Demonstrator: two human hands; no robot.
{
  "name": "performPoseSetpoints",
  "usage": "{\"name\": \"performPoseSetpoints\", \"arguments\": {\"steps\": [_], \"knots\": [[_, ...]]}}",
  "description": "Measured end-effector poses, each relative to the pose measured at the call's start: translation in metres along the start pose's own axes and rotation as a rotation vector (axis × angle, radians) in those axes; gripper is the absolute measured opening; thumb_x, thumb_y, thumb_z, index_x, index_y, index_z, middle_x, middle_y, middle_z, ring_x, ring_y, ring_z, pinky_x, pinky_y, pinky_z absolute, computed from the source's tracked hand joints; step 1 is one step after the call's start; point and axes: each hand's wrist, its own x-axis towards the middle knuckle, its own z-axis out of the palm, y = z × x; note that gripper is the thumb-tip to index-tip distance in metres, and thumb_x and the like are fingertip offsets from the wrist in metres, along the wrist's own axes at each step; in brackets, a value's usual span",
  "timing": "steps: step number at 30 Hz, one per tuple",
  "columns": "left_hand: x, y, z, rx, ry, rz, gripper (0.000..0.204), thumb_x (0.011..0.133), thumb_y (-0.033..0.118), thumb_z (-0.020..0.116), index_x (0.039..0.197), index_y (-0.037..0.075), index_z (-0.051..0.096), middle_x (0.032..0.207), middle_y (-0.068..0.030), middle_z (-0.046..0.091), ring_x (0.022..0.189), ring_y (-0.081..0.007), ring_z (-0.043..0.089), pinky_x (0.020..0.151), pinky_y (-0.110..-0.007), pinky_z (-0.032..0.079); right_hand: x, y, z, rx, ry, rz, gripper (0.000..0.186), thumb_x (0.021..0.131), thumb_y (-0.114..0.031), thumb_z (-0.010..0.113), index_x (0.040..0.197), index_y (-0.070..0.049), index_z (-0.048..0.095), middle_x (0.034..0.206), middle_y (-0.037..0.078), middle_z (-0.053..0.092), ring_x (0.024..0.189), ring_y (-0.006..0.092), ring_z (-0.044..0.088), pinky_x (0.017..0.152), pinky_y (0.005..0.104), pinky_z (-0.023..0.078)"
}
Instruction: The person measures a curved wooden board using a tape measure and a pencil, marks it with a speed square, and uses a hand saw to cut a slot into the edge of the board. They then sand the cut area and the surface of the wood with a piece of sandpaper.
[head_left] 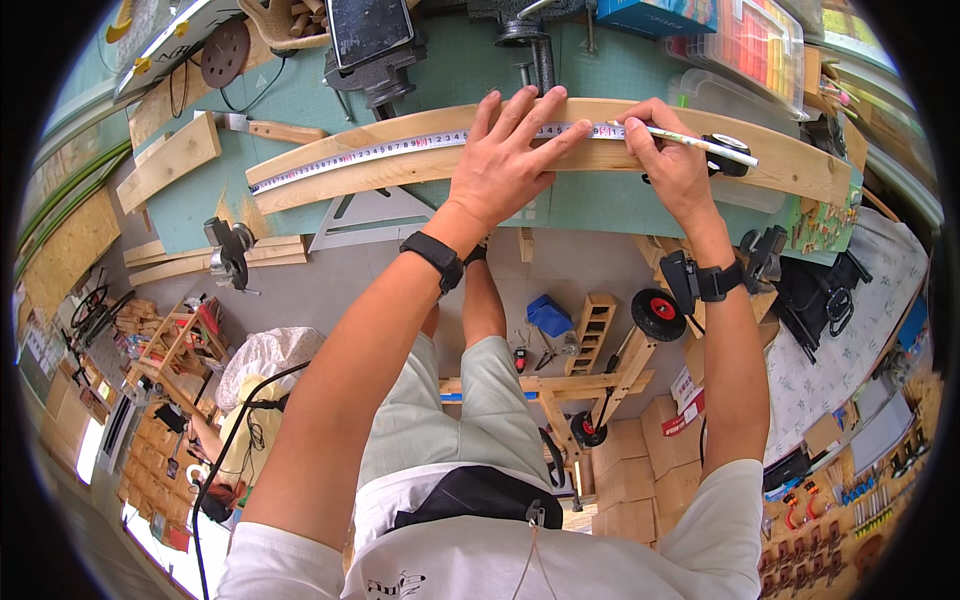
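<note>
Right hand (672,160): fingers curled in, thumb and fingertips pinched on a slim, pale, patterned pencil (692,140), its tip toward the left at the upper edge of a tape-measure blade (370,153); whether the tip touches wood cannot be told. Left hand (507,155): palm down, fingers spread, laid flat across the blade near mid-length, grasping nothing. Tape case (732,168): black and white, just beside the right hand, under the pencil's rear end. Blade: white with red marks, drawn out lengthwise along a pale wooden board (795,175), reaching the board's left end. Board: long, lying across the workbench beneath both hands, bowed in this fisheye view. Bench top (620,65): green. Set square (365,218): grey, triangular, partly under the board's near edge. Wooden-handled tool (285,131): beyond the board, at left. Short wooden offcut (178,162): farther left. Clamps: one dark at the near left edge (228,255), another at right (765,258). Vise (522,30): dark metal, at the far side. Clear plastic box (757,55): far right, coloured contents.
</note>
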Motion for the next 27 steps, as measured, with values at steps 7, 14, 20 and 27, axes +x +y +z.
{"name": "performPoseSetpoints", "arguments": {"steps": [7, 14, 20, 27], "knots": [[-0.001, 0.000, 0.000, 0.006, -0.001, -0.002, 0.094, 0.061, 0.020, 0.088, 0.146, 0.041, 0.054, 0.154, -0.0012, 0.050, 0.132, -0.0267, 0.054, 0.114, -0.051, 0.037, 0.000, 0.001, 0.002, 0.000, 0.002, 0.002, 0.018, 0.106, -0.018, 0.056, 0.104, -0.002, 0.065, 0.076, -0.003, 0.055, 0.070, 0.0042, 0.048, 0.063, 0.0216, 0.040], [0.001, 0.001, 0.000, 0.003, -0.007, -0.001, 0.095, 0.059, 0.020, 0.089, 0.145, 0.041, 0.055, 0.154, -0.0013, 0.050, 0.132, -0.0269, 0.054, 0.114, -0.051, 0.037, 0.001, -0.002, 0.000, 0.072, -0.002, 0.017, 0.020, 0.105, -0.023, 0.058, 0.102, -0.003, 0.063, 0.078, 0.001, 0.059, 0.072, 0.0086, 0.052, 0.065, 0.0264, 0.044], [-0.001, -0.002, 0.000, 0.000, 0.004, -0.002, 0.092, 0.061, 0.020, 0.088, 0.145, 0.041, 0.056, 0.155, -0.0020, 0.050, 0.133, -0.0276, 0.054, 0.114, -0.051, 0.037, -0.028, -0.020, 0.009, 0.065, 0.238, -0.051, 0.019, 0.104, -0.016, 0.059, 0.111, -0.001, 0.067, 0.087, 0.006, 0.066, 0.080, 0.0134, 0.063, 0.075, 0.0279, 0.051], [0.000, -0.001, -0.008, -0.010, -0.020, -0.005, 0.089, 0.063, 0.021, 0.087, 0.145, 0.038, 0.056, 0.156, -0.0036, 0.049, 0.135, -0.0288, 0.052, 0.115, -0.052, 0.036, -0.129, 0.046, 0.069, -0.145, 0.213, 0.265, 0.041, 0.097, 0.000, 0.056, 0.138, -0.003, 0.055, 0.118, 0.016, 0.064, 0.099, 0.0293, 0.066, 0.081, 0.0365, 0.056]]}}
